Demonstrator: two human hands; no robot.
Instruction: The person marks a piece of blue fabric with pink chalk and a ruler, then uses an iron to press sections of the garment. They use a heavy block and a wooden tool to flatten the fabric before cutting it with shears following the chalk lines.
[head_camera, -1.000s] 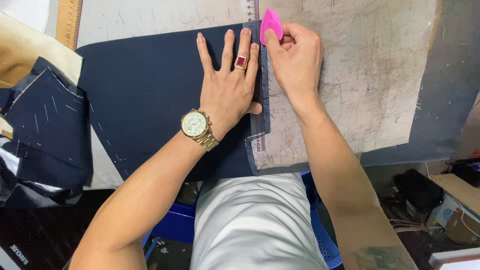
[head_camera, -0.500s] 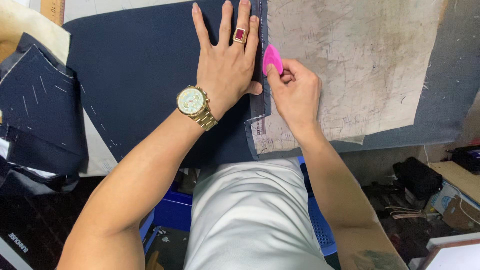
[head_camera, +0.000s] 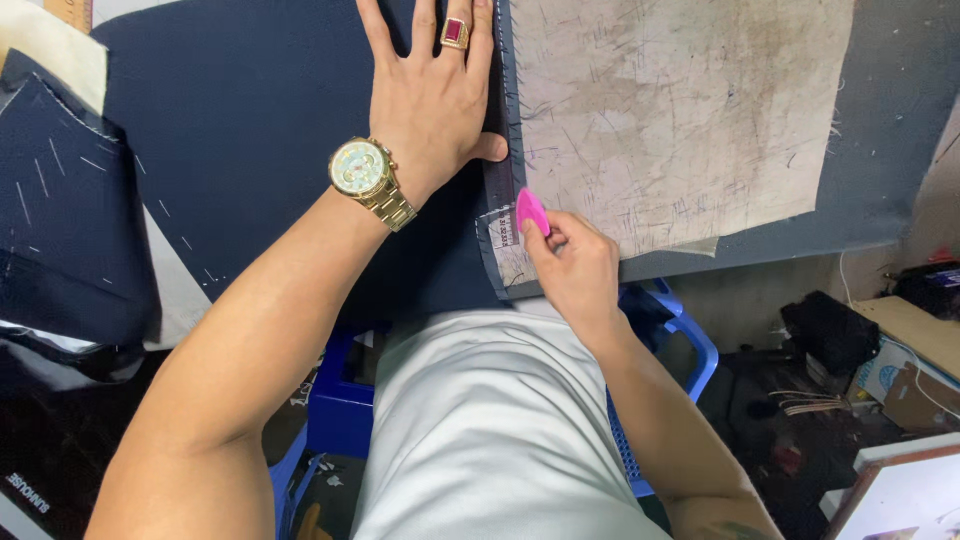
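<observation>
Fingers (head_camera: 548, 232) of our right hand (head_camera: 575, 270) pinch pink chalk (head_camera: 531, 210) at the cloth (head_camera: 250, 130) edge, near the worktop (head_camera: 880, 130) rim; our left hand (head_camera: 430, 100) lies flat, spread, beside the pattern (head_camera: 680, 110), with bare cloth leftward.

We are in a tailoring workshop. Navy cloth (head_camera: 250, 130), a paper pattern (head_camera: 680, 110) and chalk (head_camera: 531, 210) cover our cutting table (head_camera: 890, 120).

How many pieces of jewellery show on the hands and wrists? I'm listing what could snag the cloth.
2. A gold ring with a red stone on a finger of the left hand, and a gold wristwatch on the left wrist. The right hand shows none; its far side is hidden.
</observation>
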